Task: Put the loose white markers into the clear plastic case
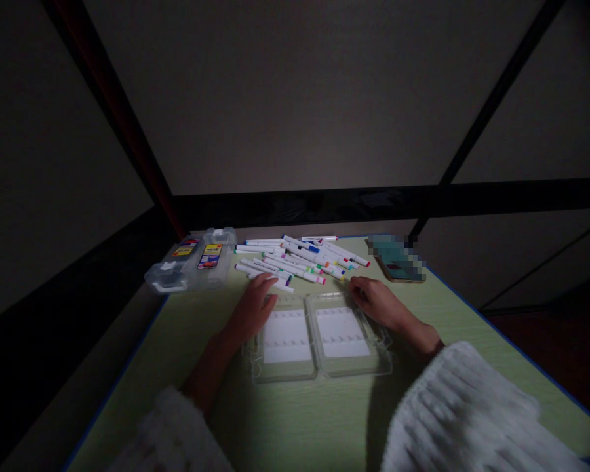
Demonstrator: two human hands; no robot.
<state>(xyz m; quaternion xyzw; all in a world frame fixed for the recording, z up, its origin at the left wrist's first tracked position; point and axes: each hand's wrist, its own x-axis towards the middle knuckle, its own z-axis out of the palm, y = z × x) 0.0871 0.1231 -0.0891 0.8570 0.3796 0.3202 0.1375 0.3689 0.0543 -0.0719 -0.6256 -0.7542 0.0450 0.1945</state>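
An unfolded clear plastic case [317, 373] lies flat on the table, with white panels in both halves. My left hand [253, 307] is over its upper left corner, thumb apart from the fingers. The fingertips reach the near end of a pile of white markers [299, 262] with coloured ends; whether they touch the nearest marker [284, 287] I cannot tell. At the case's upper right corner is my right hand [377, 303], its fingers curled in. Anything inside those fingers is hidden.
Two closed clear plastic cases with colourful labels [209, 256] stand at the table's back left. A phone [398, 259], partly pixelated, lies at the back right. The pale green table [305, 419] has a blue edge, and a wall rises behind it. The light is dim.
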